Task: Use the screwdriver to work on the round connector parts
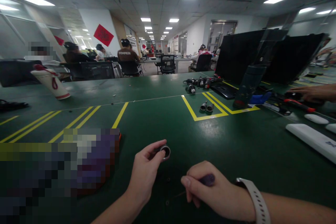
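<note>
My left hand (pixel 145 171) pinches a small round metal ring-shaped part (pixel 165 152) between thumb and fingers, just above the green table mat (pixel 162 112). My right hand (pixel 210 192), with a white watch band (pixel 256 199) on the wrist, is closed round a small dark purple handle (pixel 208 179); a thin shaft seems to run from it toward the left, low over the mat. The two hands are close together at the near edge.
Two small metal cylinders (pixel 207 106) lie in a yellow-taped square. More dark parts (pixel 199 83) lie behind them. A dark stand (pixel 248 87), black monitors (pixel 241 56), a white keyboard (pixel 312 140), another person's hand (pixel 313 92) at right, a white cup (pixel 51 82) at left.
</note>
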Demonstrator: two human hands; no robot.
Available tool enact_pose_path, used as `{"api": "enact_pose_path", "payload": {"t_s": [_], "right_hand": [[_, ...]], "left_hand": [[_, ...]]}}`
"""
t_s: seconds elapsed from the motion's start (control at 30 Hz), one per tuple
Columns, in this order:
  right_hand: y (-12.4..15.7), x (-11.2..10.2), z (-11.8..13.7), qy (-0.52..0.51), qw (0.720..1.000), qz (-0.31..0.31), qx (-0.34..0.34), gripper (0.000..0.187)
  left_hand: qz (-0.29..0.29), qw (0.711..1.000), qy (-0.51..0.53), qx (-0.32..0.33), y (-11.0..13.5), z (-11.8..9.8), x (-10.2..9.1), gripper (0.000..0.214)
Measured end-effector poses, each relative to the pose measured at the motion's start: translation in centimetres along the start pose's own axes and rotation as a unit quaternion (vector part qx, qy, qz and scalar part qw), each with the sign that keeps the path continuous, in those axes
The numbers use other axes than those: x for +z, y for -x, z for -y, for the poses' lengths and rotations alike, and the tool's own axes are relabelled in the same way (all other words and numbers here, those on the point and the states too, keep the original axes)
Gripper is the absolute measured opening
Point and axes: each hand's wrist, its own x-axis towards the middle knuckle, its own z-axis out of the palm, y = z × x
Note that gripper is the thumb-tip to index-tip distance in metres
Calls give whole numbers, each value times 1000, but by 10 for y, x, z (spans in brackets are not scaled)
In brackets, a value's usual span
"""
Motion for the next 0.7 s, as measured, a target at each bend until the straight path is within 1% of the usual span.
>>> {"api": "enact_pose_path", "payload": {"t_s": [0.13, 0.27, 0.37, 0.43, 0.53, 0.63, 0.7], "right_hand": [[0, 2, -1, 8, 1000, 10, -3, 56], [1, 5, 3, 47, 998, 8, -35, 52], [2, 3, 9, 81, 995, 1, -52, 48], [4, -1, 13, 106, 994, 5, -41, 46], [7, -7, 14, 115, 993, 3, -4, 44], [7, -6, 7, 86, 996, -29, 12, 45], [5, -4, 1, 57, 997, -41, 14, 51]], "left_hand": [[-3, 1000, 6, -2, 2, -1, 2, 34], [4, 1000, 10, -4, 3, -1, 2, 32], [10, 1000, 22, -8, 3, -1, 2, 30], [10, 999, 36, -8, 2, -1, 1, 29], [16, 998, 57, -2, 2, 0, 1, 24], [26, 997, 69, 3, 3, 1, 2, 20], [28, 997, 68, 0, 3, 2, 2, 22]]}}
